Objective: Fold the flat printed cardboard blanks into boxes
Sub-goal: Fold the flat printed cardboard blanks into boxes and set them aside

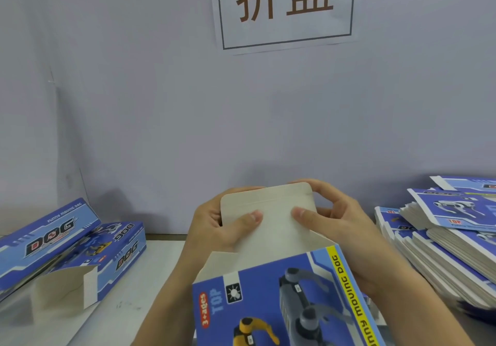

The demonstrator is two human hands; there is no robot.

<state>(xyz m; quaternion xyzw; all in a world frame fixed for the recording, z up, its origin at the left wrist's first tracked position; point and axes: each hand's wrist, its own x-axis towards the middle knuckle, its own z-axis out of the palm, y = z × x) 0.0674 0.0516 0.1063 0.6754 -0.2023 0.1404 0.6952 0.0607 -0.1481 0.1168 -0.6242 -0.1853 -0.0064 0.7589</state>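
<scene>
Both hands, left (214, 227) and right (341, 227), pinch the box's (268, 300) open end flap (268, 211), while done boxes (67, 249) sit to their left and many blanks (440, 241) wait to their right.

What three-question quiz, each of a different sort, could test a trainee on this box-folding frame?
1. True or false: both hands, left and right, hold the end flap of the box.
2. Where is the stack of flat blanks? A) person's left B) person's right C) on the wall
3. Fill in: the box with an open end flap lies on the table to the person's ____.

Key: 1 true; 2 B; 3 left.
</scene>
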